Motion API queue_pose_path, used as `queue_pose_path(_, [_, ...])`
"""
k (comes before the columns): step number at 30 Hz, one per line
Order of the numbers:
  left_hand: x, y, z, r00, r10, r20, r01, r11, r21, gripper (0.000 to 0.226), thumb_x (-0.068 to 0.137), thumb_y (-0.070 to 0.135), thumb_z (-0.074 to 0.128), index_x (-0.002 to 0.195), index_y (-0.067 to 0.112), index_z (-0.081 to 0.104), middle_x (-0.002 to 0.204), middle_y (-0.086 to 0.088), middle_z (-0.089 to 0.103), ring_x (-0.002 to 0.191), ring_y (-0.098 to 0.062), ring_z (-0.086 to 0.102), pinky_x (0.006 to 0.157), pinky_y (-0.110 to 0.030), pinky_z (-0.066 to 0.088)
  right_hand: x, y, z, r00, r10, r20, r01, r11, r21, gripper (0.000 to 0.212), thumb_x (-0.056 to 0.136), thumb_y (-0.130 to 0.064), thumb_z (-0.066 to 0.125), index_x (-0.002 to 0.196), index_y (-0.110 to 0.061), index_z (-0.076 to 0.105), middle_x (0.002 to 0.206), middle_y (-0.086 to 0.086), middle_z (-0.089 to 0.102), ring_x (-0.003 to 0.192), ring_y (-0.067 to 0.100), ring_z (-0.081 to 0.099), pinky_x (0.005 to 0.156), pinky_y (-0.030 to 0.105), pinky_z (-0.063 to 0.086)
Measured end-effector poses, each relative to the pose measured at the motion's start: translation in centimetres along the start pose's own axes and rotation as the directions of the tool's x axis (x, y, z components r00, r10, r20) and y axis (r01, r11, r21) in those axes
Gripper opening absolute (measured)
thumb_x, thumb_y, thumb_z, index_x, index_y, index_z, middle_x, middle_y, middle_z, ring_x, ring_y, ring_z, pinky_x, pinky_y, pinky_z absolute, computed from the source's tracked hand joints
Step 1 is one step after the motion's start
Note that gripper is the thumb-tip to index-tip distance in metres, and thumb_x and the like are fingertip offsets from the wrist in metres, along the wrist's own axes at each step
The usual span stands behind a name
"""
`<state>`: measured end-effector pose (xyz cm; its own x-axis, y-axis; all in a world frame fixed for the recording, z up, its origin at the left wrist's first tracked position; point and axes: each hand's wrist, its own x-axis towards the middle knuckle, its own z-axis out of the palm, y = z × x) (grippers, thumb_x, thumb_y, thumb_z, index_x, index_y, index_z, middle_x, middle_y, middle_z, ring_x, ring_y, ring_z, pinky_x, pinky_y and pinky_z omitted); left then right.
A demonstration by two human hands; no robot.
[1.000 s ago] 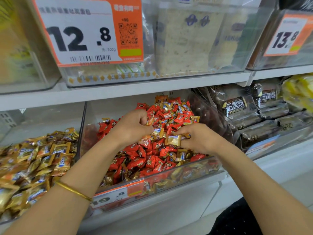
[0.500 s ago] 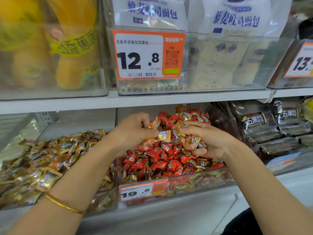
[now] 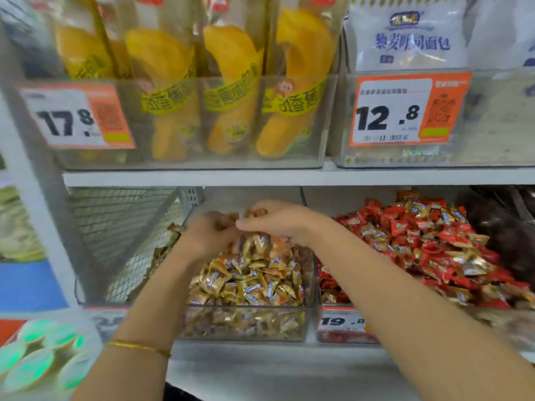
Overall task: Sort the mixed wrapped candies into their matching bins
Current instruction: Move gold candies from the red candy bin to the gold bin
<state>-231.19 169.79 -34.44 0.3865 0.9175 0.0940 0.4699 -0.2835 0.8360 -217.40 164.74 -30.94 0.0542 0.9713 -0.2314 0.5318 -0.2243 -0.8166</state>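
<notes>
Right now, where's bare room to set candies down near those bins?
Bare: the grey shelf ledge running in front of the gold-candy bin. Crowded: that bin and the red-candy bin are both heaped.

Bright, even light; motion blur, edges warped.

The gold candies carry small blue-and-white marks. The red candies lie mixed with gold ones. The price tag is white and orange, digits black.
</notes>
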Motion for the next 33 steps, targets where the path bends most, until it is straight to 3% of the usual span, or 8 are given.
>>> queue_pose_path(2, [0.1, -0.3, -0.2, 1.0, -0.006, 0.029, 0.005, 1.0, 0.027, 0.013, 0.093, 0.017, 0.056, 0.098, 0.008, 0.064, 0.086, -0.003, 0.061, 0.074, -0.014, 0.055, 0.062, -0.024, 0.042, 0.7, -0.2, 0.1, 0.998, 0.056, 0.018, -0.056, 0.998, 0.019, 0.075, 0.088, -0.053, 0.054, 0.148, -0.022, 0.022, 0.151, 0.0, 0.029, 0.133, 0.027, 0.037, 0.095, 0.045, 0.048])
queue_pose_path(5, [0.2, 0.1, -0.2, 0.999, 0.033, -0.042, -0.032, 0.999, 0.022, 0.022, 0.096, 0.007, 0.047, 0.112, 0.013, 0.06, 0.105, -0.001, 0.059, 0.077, -0.006, 0.057, 0.061, -0.018, 0.042, 0.4, 0.5, -0.6, 0.999, 0.022, -0.039, -0.012, 0.971, 0.239, 0.07, 0.093, -0.044, 0.051, 0.149, -0.019, 0.019, 0.155, 0.003, 0.021, 0.137, 0.027, 0.031, 0.098, 0.044, 0.047])
queue_pose_path(9, [-0.4, 2.3, 1.6, 0.985, 0.153, -0.079, -0.159, 0.984, -0.08, 0.022, 0.092, 0.002, 0.049, 0.102, 0.017, 0.062, 0.1, 0.002, 0.065, 0.088, -0.023, 0.065, 0.072, -0.03, 0.053, -2.6, 3.7, -3.3, 0.983, -0.09, -0.159, 0.132, 0.95, 0.281, 0.04, 0.098, -0.012, 0.048, 0.137, -0.008, 0.043, 0.138, 0.012, 0.046, 0.12, 0.022, 0.052, 0.09, 0.031, 0.053])
queue_pose_path(15, [-2.0, 7.4, 8.5, 0.895, 0.384, 0.228, -0.343, 0.918, -0.197, 0.018, 0.091, 0.005, 0.055, 0.098, 0.019, 0.064, 0.092, 0.0, 0.068, 0.074, -0.008, 0.066, 0.071, -0.016, 0.052, -9.2, 10.8, -10.6, 0.91, 0.0, -0.414, 0.106, 0.967, 0.233, 0.024, 0.093, 0.009, 0.046, 0.109, -0.001, 0.061, 0.104, 0.017, 0.064, 0.082, 0.02, 0.071, 0.069, 0.026, 0.059])
queue_pose_path(19, [-1.7, 8.7, 14.5, 0.755, 0.454, 0.472, -0.538, 0.841, 0.052, 0.023, 0.092, 0.011, 0.055, 0.112, 0.017, 0.064, 0.111, 0.006, 0.059, 0.095, -0.006, 0.06, 0.084, -0.016, 0.046, -10.8, 15.2, -13.5, 0.876, 0.094, -0.473, -0.054, 0.994, 0.098, 0.023, 0.087, 0.016, 0.049, 0.097, 0.002, 0.064, 0.087, 0.02, 0.063, 0.065, 0.019, 0.066, 0.061, 0.026, 0.059])
queue_pose_path(22, [0.0, 8.6, 18.0, 0.726, 0.461, 0.509, -0.644, 0.717, 0.269, 0.028, 0.092, 0.011, 0.054, 0.119, 0.016, 0.061, 0.121, -0.002, 0.055, 0.11, -0.016, 0.052, 0.093, -0.02, 0.035, -10.6, 17.1, -13.9, 0.882, 0.066, -0.467, -0.152, 0.977, -0.15, 0.013, 0.084, 0.002, 0.064, 0.091, -0.008, 0.069, 0.079, 0.007, 0.066, 0.066, 0.01, 0.063, 0.057, 0.019, 0.054])
queue_pose_path(27, [2.0, 8.5, 21.6, 0.709, 0.434, 0.557, -0.677, 0.64, 0.364, 0.034, 0.089, 0.02, 0.06, 0.123, 0.018, 0.058, 0.124, -0.004, 0.054, 0.123, -0.023, 0.041, 0.103, -0.034, 0.034, -9.8, 18.6, -13.3, 0.954, -0.041, -0.296, -0.161, 0.764, -0.625, 0.032, 0.074, -0.032, 0.077, 0.101, -0.015, 0.07, 0.092, -0.005, 0.062, 0.089, 0.01, 0.058, 0.077, 0.022, 0.043])
queue_pose_path(33, [3.8, 9.5, 20.8, 0.767, 0.192, 0.612, -0.593, 0.576, 0.563, 0.014, 0.085, 0.01, 0.058, 0.092, 0.012, 0.071, 0.102, -0.004, 0.068, 0.097, -0.021, 0.061, 0.087, -0.038, 0.05, -10.5, 19.6, -14.5, 0.952, -0.053, -0.303, -0.092, 0.891, -0.445, 0.007, 0.082, -0.01, 0.07, 0.085, -0.004, 0.072, 0.075, -0.007, 0.063, 0.067, 0.005, 0.057, 0.065, 0.016, 0.045])
